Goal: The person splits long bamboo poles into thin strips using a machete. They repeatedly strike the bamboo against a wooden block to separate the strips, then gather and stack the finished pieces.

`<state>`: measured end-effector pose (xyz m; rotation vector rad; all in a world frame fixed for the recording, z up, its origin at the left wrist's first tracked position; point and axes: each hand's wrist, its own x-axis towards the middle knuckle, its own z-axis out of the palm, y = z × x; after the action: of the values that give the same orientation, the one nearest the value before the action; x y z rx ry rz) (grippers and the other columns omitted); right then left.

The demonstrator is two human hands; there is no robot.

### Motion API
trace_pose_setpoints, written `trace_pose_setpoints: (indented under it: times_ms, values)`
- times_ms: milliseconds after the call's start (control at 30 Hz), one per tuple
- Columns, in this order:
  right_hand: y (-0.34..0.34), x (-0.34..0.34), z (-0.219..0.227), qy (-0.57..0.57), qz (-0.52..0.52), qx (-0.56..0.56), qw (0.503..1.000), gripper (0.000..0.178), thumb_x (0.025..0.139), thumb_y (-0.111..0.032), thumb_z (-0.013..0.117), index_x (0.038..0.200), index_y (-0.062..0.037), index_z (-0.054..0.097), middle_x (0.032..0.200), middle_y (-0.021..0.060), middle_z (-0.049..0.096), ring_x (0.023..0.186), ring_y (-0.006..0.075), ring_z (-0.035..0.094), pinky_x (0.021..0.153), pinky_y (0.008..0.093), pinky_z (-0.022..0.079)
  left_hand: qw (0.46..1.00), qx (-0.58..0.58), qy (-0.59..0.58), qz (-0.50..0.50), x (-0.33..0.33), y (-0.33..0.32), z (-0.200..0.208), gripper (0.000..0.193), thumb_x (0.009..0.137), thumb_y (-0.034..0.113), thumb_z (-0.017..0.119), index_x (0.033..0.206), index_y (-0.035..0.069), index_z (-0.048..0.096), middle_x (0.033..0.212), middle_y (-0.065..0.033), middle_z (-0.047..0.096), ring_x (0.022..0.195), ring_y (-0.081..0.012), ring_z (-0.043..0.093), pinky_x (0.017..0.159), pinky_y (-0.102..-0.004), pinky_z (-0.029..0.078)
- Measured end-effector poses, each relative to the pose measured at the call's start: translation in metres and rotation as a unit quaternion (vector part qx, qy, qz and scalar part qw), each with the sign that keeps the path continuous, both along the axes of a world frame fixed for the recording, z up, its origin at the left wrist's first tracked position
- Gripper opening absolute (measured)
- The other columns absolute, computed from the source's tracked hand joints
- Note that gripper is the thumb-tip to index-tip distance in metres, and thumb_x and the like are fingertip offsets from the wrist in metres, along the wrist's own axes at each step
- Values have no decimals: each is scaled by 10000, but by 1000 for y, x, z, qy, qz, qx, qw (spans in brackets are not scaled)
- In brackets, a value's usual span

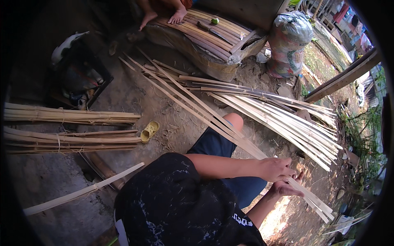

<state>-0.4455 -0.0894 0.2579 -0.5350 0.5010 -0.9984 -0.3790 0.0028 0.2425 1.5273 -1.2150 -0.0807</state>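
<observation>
Several long, pale bamboo strips (249,146) slant across the ground and past my bent knee, gathered together in both my hands. My left hand (276,169) is closed around them from above. Just below it, my right hand (286,188) grips the same strips near their short ends, its fingers partly raised. Those ends fan out slightly beyond it at the lower right. On the far side of my hands, a loose pile of cut bamboo strips (283,125) lies spread on the ground.
Tied bamboo bundles (74,140) lie at left, near a yellow clog (150,131). A slatted bench (205,37) holds a knife (214,32), a green fruit (215,21) and another person's bare feet (177,15). A stuffed sack (289,45) and slanting wooden post (342,78) stand at right.
</observation>
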Motion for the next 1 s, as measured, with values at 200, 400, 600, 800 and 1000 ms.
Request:
trace_pose_setpoints:
  times_ms: [200, 400, 600, 800, 1000]
  values:
    - [-41, -22, -27, -9, 63, -39, 997, 455, 1008, -576, 507, 940, -128, 542, 804, 6, 486, 739, 117, 450, 625, 318, 422, 991, -107, 72, 24, 4, 32, 21, 461, 899, 156, 706, 1318, 12, 581, 1255, -188, 478, 1155, -329, 551, 973, -383, 480]
    - [-68, -40, 16, -72, 9, 23, 997, 497, 1058, -539, 393, 777, -135, 463, 575, -42, 335, 559, 82, 278, 477, 211, 212, 781, 41, 0, 623, 55, 214, -56, 502, 940, 235, 673, 1359, 8, 515, 1280, -225, 420, 1177, -337, 443, 989, -442, 409]
    - [-141, -102, 7, -198, 155, 52, 967, 530, 1081, -522, 302, 792, -98, 435, 648, 2, 361, 569, 110, 269, 507, 283, 236, 404, -450, 618, 502, 84, 342, -139, 1105, 803, 789, 607, 1533, 67, 200, 1547, -264, 170, 1451, -409, 234, 1159, -587, 256]
    - [-146, -148, 23, -68, 66, 103, 990, 480, 1096, -473, 305, 801, -109, 408, 619, -7, 358, 584, 115, 319, 518, 253, 297, 485, -615, 589, 200, 111, 295, -113, 930, 900, 708, 557, 1534, 84, 284, 1225, -152, 604, 1131, -329, 625, 1095, -588, 420]
    - [-172, -186, -53, 181, 37, 123, 975, 472, 1078, -508, 331, 840, -109, 412, 687, 24, 366, 611, 172, 387, 599, 315, 387, 533, -523, 608, 270, 99, 318, -148, 363, 1052, 439, 482, 1007, 101, 609, 839, -51, 634, 794, -146, 630, 877, -365, 566]
